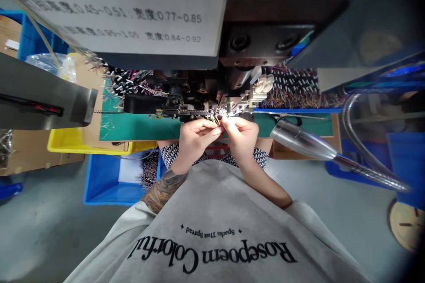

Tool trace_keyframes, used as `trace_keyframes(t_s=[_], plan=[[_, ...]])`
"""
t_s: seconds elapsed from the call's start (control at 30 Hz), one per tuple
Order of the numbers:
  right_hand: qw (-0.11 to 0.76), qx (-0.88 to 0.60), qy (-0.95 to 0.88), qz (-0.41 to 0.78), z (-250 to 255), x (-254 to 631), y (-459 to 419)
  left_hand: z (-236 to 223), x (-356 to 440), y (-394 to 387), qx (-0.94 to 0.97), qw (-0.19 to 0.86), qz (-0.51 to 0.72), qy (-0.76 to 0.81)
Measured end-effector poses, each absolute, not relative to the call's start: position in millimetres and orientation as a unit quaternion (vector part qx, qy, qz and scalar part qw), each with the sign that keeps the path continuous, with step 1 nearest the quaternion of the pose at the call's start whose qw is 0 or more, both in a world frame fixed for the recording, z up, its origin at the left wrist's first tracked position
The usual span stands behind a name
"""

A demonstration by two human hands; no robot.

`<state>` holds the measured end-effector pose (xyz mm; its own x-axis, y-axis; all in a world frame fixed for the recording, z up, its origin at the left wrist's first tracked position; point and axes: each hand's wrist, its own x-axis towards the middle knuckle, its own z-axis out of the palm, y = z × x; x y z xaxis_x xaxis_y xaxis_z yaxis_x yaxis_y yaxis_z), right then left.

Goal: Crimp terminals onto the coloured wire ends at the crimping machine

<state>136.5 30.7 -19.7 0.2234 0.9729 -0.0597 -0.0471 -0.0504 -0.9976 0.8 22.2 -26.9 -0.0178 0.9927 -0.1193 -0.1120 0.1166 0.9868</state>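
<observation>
Light grey T-shirt [212,203], faintly mottled, filling lower centre of frame. Big black serif print [206,255] near bottom, "Rosepoem Colorful" (upside down from here); smaller line [212,232] "Sparks That Spread" above it, little star each end. Loose sleeves [128,221], same grey, elbow-length. Black-and-white patterned shorts [170,154], mid-frame. Left forearm, left of centre: dense swirling tattoo [166,188].

Green tabletop [142,127], dark machine [202,86] on it, wire bundles [128,82], blue-edged tray [308,110]
</observation>
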Motion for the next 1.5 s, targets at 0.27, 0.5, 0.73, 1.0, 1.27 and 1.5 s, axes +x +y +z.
trace_keyframes(t_s=[0.27,0.5,0.73,1.0,1.27,1.5], plan=[[0.553,-0.555,-0.401,0.474,-23,135,32,-30,0,22,0.422,0.547,0.508,0.514],[0.550,-0.545,-0.438,0.457,-23,135,27,-28,0,23,0.422,0.557,0.504,0.507],[0.570,-0.562,-0.409,0.438,-23,134,28,-22,4,24,0.417,0.563,0.516,0.493],[0.558,-0.568,-0.412,0.443,-18,132,33,-28,-1,22,0.442,0.533,0.521,0.499],[0.539,-0.569,-0.441,0.437,-21,133,29,-31,-3,22,0.431,0.544,0.501,0.516],[0.560,-0.579,-0.427,0.410,-21,132,28,-24,-2,21,0.432,0.552,0.495,0.513]])
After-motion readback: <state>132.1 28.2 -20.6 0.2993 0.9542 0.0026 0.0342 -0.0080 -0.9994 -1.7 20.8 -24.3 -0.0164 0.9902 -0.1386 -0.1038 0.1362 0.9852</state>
